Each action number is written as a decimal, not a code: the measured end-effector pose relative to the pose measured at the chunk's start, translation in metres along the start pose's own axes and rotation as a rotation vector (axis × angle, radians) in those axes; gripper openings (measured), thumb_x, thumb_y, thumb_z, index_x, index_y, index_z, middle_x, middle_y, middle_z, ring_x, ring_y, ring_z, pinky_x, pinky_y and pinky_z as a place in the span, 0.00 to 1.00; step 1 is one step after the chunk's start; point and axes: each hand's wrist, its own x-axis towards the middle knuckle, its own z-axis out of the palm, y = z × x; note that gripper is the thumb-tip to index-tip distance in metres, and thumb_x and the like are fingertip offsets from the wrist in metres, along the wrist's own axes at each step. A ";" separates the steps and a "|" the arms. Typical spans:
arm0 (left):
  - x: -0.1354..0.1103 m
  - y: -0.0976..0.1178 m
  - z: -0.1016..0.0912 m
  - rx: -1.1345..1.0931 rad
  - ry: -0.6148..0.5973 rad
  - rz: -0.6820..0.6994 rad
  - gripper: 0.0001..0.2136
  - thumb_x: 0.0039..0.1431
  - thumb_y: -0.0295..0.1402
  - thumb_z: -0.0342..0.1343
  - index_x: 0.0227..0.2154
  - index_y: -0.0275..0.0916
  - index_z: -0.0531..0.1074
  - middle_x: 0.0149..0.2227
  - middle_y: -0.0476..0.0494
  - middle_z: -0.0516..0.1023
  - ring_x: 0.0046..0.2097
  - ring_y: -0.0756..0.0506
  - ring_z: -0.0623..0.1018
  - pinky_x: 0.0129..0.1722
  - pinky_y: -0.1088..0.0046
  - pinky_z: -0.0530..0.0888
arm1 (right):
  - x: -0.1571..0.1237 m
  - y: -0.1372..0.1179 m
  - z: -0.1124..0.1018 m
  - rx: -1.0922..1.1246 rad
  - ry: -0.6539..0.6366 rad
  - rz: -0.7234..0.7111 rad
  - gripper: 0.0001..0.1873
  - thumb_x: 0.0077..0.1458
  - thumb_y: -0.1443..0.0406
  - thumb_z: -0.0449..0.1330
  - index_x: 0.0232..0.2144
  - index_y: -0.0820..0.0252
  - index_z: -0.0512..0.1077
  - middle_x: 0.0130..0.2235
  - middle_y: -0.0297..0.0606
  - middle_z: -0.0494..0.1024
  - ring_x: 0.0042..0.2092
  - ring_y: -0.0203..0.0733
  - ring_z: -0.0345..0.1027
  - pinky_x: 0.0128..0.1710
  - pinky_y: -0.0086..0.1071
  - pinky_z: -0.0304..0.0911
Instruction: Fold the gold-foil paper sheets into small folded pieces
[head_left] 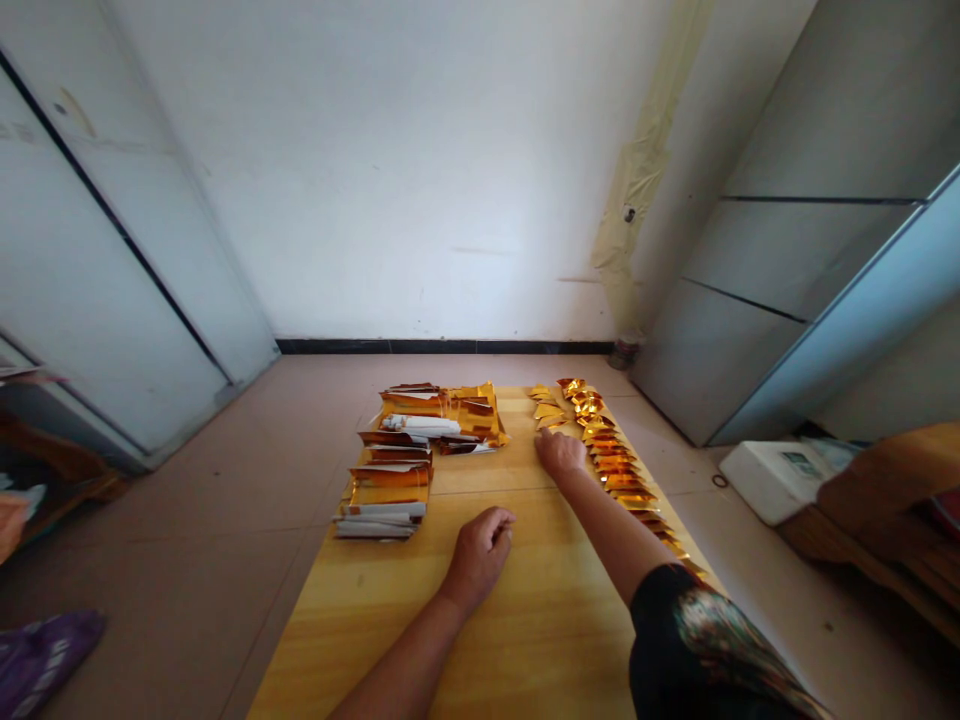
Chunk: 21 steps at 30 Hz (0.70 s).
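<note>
My left hand [482, 552] rests low over the middle of the wooden table [480, 640]. Its fingers are curled in with the thumb against them, and nothing shows in it. Farther out, my right hand [562, 456] has its fingers bent and drawn together beside a small group of folded gold paper pieces [549, 408]. Whether the fingertips pinch one is hidden. Along the right edge runs a long overlapping row of folded gold paper pieces [619, 468]. On the left lie stacks of gold paper sheets [390, 487], partly curled, with white undersides showing.
A roll of white paper [421, 425] lies among the far left sheets. Beyond the table stands a white wall [420, 200]. A grey refrigerator [750, 300] and a white box [776, 480] are to the right. A purple bag [52, 660] lies on the floor at left.
</note>
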 end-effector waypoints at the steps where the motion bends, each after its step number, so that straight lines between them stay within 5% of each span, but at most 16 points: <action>1: 0.000 0.000 0.000 0.002 -0.002 0.000 0.09 0.52 0.26 0.48 0.33 0.39 0.72 0.32 0.47 0.78 0.35 0.49 0.76 0.37 0.77 0.71 | 0.001 -0.001 -0.001 0.008 0.009 0.011 0.21 0.62 0.62 0.43 0.48 0.64 0.69 0.40 0.56 0.75 0.42 0.54 0.72 0.36 0.41 0.64; 11: 0.000 0.004 -0.001 -0.013 0.006 0.005 0.09 0.51 0.26 0.48 0.32 0.39 0.73 0.31 0.47 0.77 0.34 0.48 0.75 0.37 0.76 0.70 | -0.011 -0.002 -0.003 0.025 0.068 0.011 0.19 0.62 0.59 0.45 0.46 0.63 0.69 0.38 0.52 0.76 0.39 0.48 0.72 0.34 0.34 0.62; 16: 0.001 0.004 0.000 -0.005 0.016 0.013 0.09 0.51 0.24 0.48 0.31 0.38 0.73 0.30 0.47 0.77 0.34 0.49 0.75 0.36 0.76 0.69 | -0.034 -0.025 -0.015 0.125 0.181 -0.211 0.16 0.63 0.60 0.46 0.40 0.56 0.72 0.41 0.43 0.75 0.40 0.40 0.70 0.35 0.27 0.58; 21: 0.000 -0.001 0.003 -0.045 0.020 -0.002 0.11 0.52 0.22 0.47 0.32 0.37 0.73 0.31 0.47 0.77 0.35 0.48 0.75 0.37 0.74 0.70 | -0.062 -0.076 -0.039 0.467 0.243 -0.492 0.13 0.61 0.63 0.51 0.41 0.56 0.74 0.41 0.39 0.76 0.41 0.36 0.69 0.39 0.24 0.58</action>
